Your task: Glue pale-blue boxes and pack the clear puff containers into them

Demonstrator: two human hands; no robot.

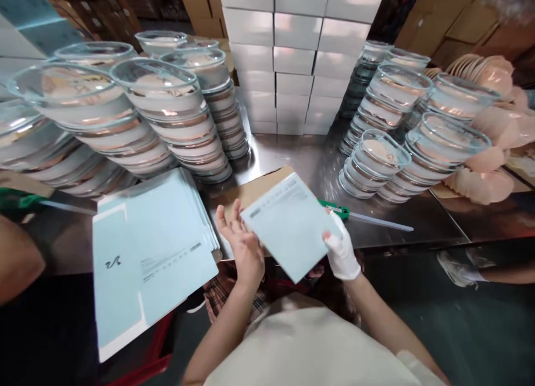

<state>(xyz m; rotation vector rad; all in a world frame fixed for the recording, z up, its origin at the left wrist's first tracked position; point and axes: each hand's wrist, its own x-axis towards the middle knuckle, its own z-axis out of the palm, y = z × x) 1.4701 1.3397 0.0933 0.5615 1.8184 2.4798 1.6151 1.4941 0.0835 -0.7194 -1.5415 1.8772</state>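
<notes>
A pale blue flat carton (290, 224) is held tilted above the near edge of the steel table (301, 157). My right hand (341, 253), in a white glove, grips its right corner. Bare and with fingers spread, my left hand (241, 242) rests against the carton's left edge. A stack of flat pale blue carton blanks (146, 252) lies at the left and overhangs the table's front edge.
Tall stacks of glass bowls stand at the left (167, 107) and right (401, 118). White boxes (296, 51) are piled at the back. A green-handled tool (346, 212) and brown cardboard (251, 191) lie behind the carton. Another person's arm (16, 257) is at the left, a foot (460, 266) at the right.
</notes>
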